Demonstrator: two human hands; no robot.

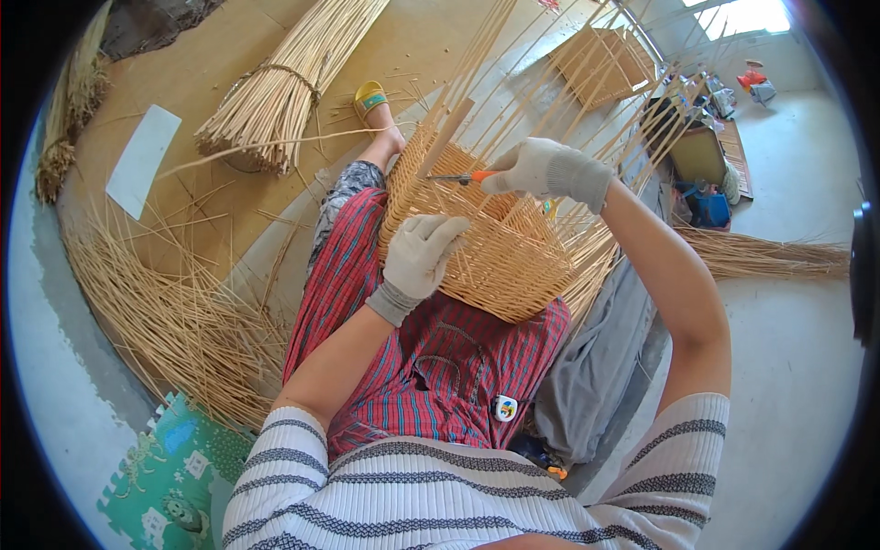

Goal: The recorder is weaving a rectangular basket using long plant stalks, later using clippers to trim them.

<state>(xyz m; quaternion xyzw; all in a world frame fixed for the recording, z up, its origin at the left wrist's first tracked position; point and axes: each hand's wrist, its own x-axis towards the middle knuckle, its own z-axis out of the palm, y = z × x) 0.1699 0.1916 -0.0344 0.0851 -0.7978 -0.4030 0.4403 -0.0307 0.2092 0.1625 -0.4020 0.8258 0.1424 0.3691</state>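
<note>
A tan wicker basket [513, 270], partly woven, rests tilted on my lap, its long unwoven stakes fanning up and away. My right hand [532, 168], in a whitish knit glove, is closed round the orange handle of a tool [478, 175]. The tool's thin metal end points left over the basket, against a flat wooden strip [446, 137]; its exact kind is not clear. My left hand [423, 252], gloved too, has its fingers curled together at the basket's near left side. The glove hides what lies under its fingertips.
A tied bundle of canes [275, 101] lies ahead left, loose canes [174, 312] spread at left. A woven box [605, 64] stands far right, near a blue container [710, 209]. Another cane bundle [761, 254] lies at right. A tape measure [505, 408] sits on my red plaid apron [339, 293].
</note>
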